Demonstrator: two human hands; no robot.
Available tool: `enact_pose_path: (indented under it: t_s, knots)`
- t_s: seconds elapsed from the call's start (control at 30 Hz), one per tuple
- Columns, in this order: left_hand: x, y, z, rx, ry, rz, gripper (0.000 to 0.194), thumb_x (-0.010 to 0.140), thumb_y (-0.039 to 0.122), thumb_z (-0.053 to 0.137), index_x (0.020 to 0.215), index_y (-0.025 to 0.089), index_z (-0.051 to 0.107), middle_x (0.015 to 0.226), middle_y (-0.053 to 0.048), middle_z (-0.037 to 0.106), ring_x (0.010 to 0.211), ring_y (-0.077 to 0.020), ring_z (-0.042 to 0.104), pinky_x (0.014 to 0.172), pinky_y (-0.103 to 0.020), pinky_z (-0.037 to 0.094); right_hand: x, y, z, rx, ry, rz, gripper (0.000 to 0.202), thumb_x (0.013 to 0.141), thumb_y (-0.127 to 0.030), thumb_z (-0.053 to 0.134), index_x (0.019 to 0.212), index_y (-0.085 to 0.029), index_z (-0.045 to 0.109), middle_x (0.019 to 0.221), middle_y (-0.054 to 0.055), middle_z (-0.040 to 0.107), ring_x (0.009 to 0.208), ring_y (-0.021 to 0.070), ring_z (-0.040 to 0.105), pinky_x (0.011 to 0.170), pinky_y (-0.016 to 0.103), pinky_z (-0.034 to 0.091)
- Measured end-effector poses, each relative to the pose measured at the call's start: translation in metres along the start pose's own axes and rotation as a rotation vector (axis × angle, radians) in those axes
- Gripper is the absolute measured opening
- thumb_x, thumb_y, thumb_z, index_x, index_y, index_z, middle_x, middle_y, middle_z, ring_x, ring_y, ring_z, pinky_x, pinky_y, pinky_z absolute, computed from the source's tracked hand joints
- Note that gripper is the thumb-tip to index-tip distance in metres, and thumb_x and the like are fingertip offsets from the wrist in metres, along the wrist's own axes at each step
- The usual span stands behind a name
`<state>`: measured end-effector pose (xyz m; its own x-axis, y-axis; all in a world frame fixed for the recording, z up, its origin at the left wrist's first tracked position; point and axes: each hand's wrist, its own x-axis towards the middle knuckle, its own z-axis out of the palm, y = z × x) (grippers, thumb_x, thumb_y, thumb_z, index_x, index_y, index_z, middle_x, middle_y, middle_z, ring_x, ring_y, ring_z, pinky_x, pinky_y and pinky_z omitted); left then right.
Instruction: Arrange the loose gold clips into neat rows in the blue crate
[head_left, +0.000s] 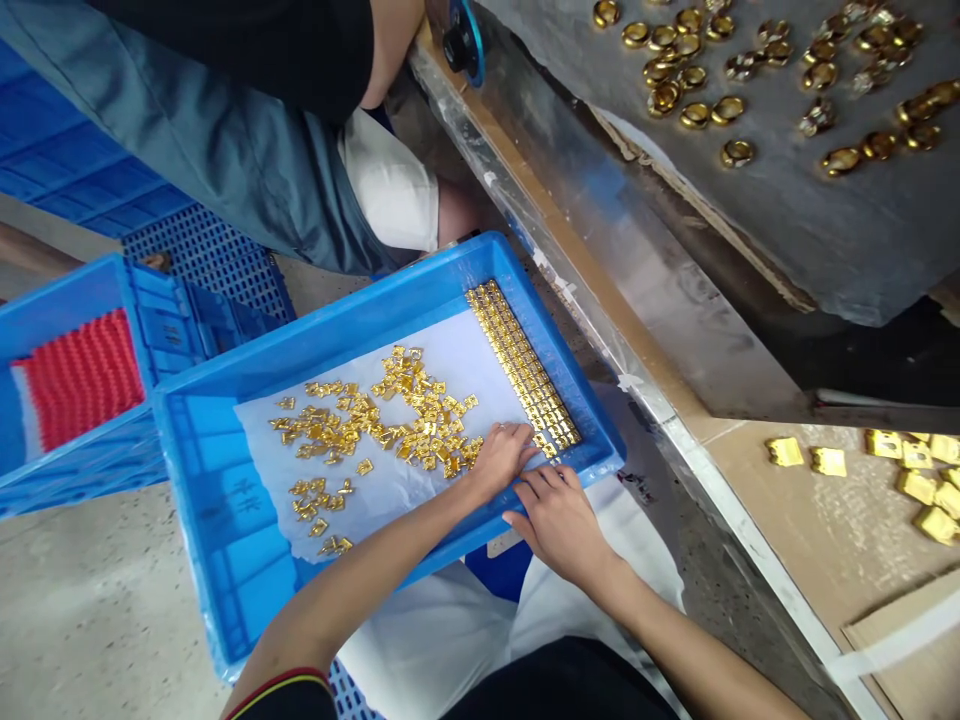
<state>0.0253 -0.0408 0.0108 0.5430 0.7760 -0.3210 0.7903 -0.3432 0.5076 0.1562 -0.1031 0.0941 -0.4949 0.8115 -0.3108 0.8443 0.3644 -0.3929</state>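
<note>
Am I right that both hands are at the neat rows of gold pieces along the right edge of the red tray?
Not quite: the tray is blue, not red, as the head view shows. The left hand and right hand are indeed at the near end of the neat rows of gold pieces along its right edge.

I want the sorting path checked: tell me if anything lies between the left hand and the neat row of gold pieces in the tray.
Nothing visible does. The left hand already rests at the near end of the gold row, on the white paper.
</note>
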Motion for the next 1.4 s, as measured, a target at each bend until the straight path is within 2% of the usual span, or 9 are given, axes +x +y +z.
enact_pose_path:
  t_s: [0.07,0.17,0.3,0.53,0.83,1.03,1.17,1.4]
  knots:
    - [-0.004,-0.005,-0.001,0.013,0.006,0.018,0.017,0.098,0.032,0.051,0.094,0.018,0.061,0.092,-0.005,0.066,0.092,-0.0206,0.060,0.085,-0.034,0.043,-0.001,0.001,0.002,0.006,0.021,-0.018,0.033,0.096,-0.045,0.056,0.100,-0.014,0.068,0.102,0.010,0.070,0.099,0.0243,0.057,0.090,0.038,0.032]
    - [-0.010,-0.012,-0.001,0.090,-0.006,0.122,0.024,0.099,0.034,0.047,0.088,0.018,0.063,0.093,-0.007,0.064,0.095,-0.0221,0.057,0.084,-0.036,0.042,-0.001,0.003,0.005,0.010,0.054,-0.039,0.032,0.095,-0.044,0.057,0.097,-0.014,0.067,0.100,0.010,0.070,0.096,0.0239,0.057,0.089,0.038,0.032]
    - [-0.009,-0.013,0.002,0.147,0.008,0.221,0.025,0.100,0.031,0.044,0.092,0.019,0.064,0.097,-0.008,0.061,0.097,-0.0227,0.053,0.082,-0.037,0.041,-0.001,0.004,0.008,-0.006,0.090,-0.051,0.030,0.095,-0.042,0.059,0.097,-0.014,0.067,0.096,0.009,0.069,0.094,0.0240,0.056,0.088,0.038,0.032]
    - [-0.001,-0.010,0.007,0.170,0.001,0.253,0.026,0.101,0.026,0.039,0.094,0.018,0.063,0.099,-0.008,0.062,0.096,-0.0220,0.051,0.082,-0.036,0.039,-0.002,0.004,0.008,-0.017,0.107,-0.047,0.029,0.094,-0.044,0.060,0.095,-0.015,0.067,0.095,0.009,0.069,0.094,0.0240,0.056,0.088,0.038,0.032]
    - [-0.005,-0.011,0.009,0.151,0.012,0.287,0.026,0.101,0.027,0.039,0.108,0.018,0.063,0.109,-0.007,0.064,0.101,-0.0222,0.051,0.084,-0.037,0.039,-0.002,0.004,0.010,-0.001,0.129,-0.041,0.027,0.093,-0.041,0.061,0.095,-0.015,0.067,0.094,0.009,0.069,0.093,0.0242,0.056,0.088,0.038,0.032]
    - [-0.011,-0.014,0.005,0.151,-0.041,0.354,0.027,0.101,0.030,0.041,0.098,0.019,0.065,0.105,-0.007,0.065,0.100,-0.0222,0.051,0.085,-0.037,0.038,-0.003,0.005,0.014,0.031,0.168,-0.069,0.029,0.093,-0.042,0.061,0.101,-0.014,0.067,0.097,0.009,0.070,0.095,0.0242,0.056,0.090,0.038,0.033]
    - [-0.008,-0.013,0.003,0.143,-0.072,0.421,0.022,0.099,0.028,0.046,0.109,0.019,0.063,0.112,-0.006,0.065,0.107,-0.0214,0.050,0.088,-0.036,0.038,-0.003,0.006,0.014,0.050,0.162,-0.058,0.027,0.093,-0.041,0.061,0.100,-0.015,0.067,0.096,0.008,0.070,0.094,0.0239,0.057,0.090,0.038,0.033]
    - [-0.004,-0.012,0.006,0.142,-0.077,0.421,0.023,0.099,0.027,0.046,0.113,0.020,0.063,0.114,-0.007,0.065,0.109,-0.0216,0.049,0.090,-0.036,0.038,-0.003,0.006,0.012,0.071,0.166,-0.057,0.025,0.092,-0.039,0.063,0.099,-0.015,0.067,0.098,0.008,0.070,0.095,0.0240,0.057,0.090,0.038,0.033]
